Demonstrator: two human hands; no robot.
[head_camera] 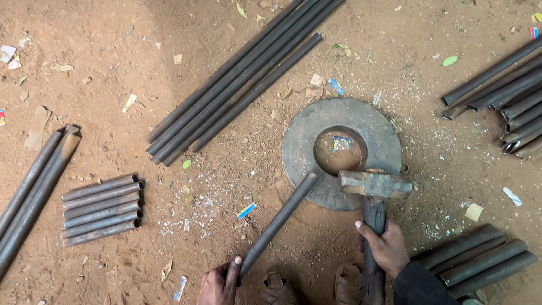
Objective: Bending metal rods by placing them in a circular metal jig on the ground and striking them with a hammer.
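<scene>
My left hand (220, 282) grips the near end of a dark metal pipe (279, 220) that slants up to the right, its far end resting on the rim of a thick steel ring plate (299, 141) lying on the dirt. My right hand (387, 245) is closed around the dark handle of a hammer (375, 183). The hammer's rusty head lies on the ring's near edge, just right of the pipe's tip. My sandalled feet (316, 288) show between the hands.
Long pipes (243, 85) lie at the upper middle, more long ones (34, 181) at the far left. Several short cut pipes (101, 210) sit at the left. Further pipe piles lie at the upper right (508, 96) and lower right (480, 260). Paper scraps and leaves litter the ground.
</scene>
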